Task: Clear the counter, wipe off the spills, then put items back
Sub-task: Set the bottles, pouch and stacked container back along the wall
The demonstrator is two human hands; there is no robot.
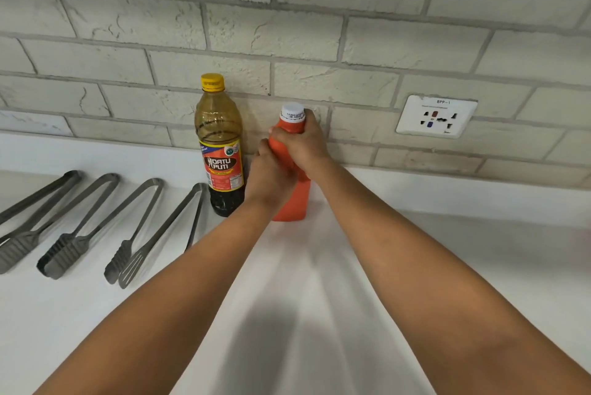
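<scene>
An orange bottle with a white cap stands upright on the white counter, close to the brick wall. My right hand grips its upper part just below the cap. My left hand wraps around its middle from the left side. Right beside it on the left stands a soy sauce bottle with a yellow cap and a red and yellow label, mostly empty with dark liquid at the bottom.
Several metal tongs lie in a row on the counter to the left. A white wall socket sits on the brick wall to the right of the bottles.
</scene>
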